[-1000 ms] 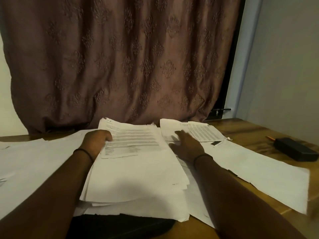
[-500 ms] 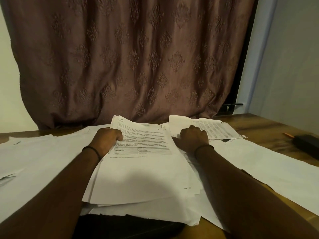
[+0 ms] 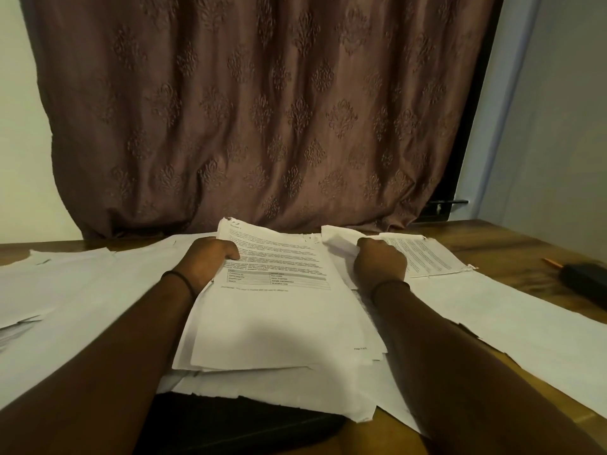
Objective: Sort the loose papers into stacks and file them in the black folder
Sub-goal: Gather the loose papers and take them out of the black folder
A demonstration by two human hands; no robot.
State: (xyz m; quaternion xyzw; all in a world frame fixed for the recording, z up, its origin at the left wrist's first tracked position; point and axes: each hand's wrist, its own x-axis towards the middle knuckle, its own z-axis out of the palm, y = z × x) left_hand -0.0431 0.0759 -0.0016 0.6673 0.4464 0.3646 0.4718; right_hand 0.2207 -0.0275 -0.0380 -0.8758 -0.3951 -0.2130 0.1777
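Two hands flank the central stack of white printed papers, whose long axis runs away from the person. The left hand grips its left edge, thumb on top. The right hand curls into the crumpled white printed sheet just to the right. The flat black folder lies under the stack's near end, and loose sheets crowd both sides.

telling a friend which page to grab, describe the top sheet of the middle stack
On the wooden table before the brown curtain, the left hand grips a central paper stack. Its top sheet has text above a small ruled grid; neighbouring sheets show only text or nothing.
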